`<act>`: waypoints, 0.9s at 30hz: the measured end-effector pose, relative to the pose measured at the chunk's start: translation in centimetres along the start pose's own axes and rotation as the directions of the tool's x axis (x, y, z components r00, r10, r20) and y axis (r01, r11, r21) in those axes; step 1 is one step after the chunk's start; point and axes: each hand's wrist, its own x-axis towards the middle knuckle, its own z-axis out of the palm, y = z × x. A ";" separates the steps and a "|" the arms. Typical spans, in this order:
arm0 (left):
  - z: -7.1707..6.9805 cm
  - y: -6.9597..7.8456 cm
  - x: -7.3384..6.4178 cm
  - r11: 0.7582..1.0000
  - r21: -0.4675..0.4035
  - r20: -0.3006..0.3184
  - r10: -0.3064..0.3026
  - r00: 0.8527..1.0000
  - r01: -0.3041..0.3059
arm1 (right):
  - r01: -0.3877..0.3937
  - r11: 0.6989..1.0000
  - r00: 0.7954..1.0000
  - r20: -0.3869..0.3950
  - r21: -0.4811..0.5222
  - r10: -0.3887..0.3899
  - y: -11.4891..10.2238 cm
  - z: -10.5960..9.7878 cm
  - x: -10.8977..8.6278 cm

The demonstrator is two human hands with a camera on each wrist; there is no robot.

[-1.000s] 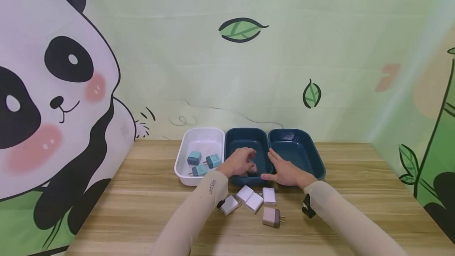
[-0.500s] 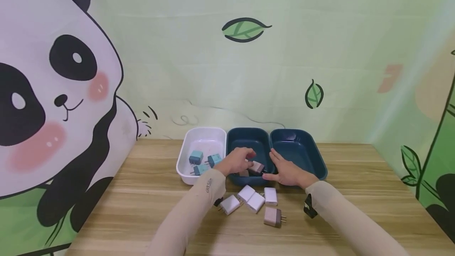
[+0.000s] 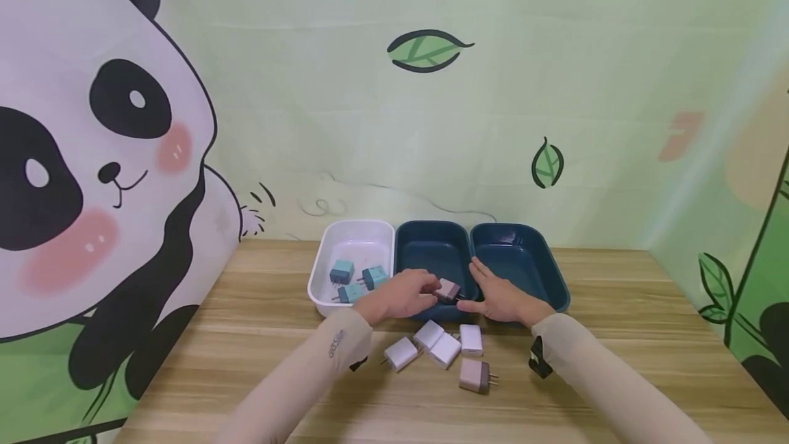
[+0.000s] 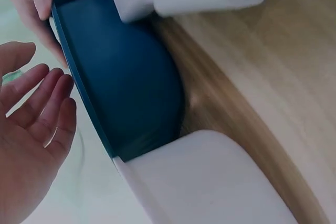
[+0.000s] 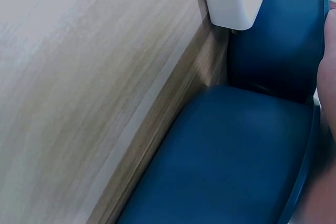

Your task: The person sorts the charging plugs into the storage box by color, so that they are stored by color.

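My left hand (image 3: 403, 292) is over the front left of the middle dark blue bin (image 3: 431, 226), its fingers loosely bent with nothing in them. In the left wrist view, the left hand (image 4: 39, 114) shows bare, relaxed fingers beside the bin's rim. Just right of its fingertips, a pinkish plug charger (image 3: 447, 289) with a dark end lies in that bin. My right hand (image 3: 502, 299) rests at the adjoining rims of the middle bin and the right dark blue bin (image 3: 551, 273), fingers straight and thumb spread toward the charger.
At the left, a white bin (image 3: 316, 283) holds several teal chargers (image 3: 342, 271). Several white chargers (image 3: 401, 353) lie on the wooden table (image 3: 259, 362) in front of the bins, with another pinkish charger (image 3: 474, 375) nearer me. A printed cloth backdrop (image 3: 345, 122) stands behind.
My left hand has let go of the pinkish charger in the middle bin and drawn back to the left and toward me, uncovering it. The right hand stays at the rims.
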 end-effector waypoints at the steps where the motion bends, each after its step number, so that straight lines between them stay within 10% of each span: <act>1: 0.1 0.2 -0.4 1.000 -0.002 -0.001 0.021 1.000 -0.021 | 0.001 1.000 1.000 0.000 0.000 -0.001 0.0 0.0 0.0; 27: 4.5 5.3 -3.5 0.939 0.060 0.189 0.324 0.927 -0.340 | 0.017 1.000 1.000 -0.003 -0.014 -0.017 0.0 0.1 -0.2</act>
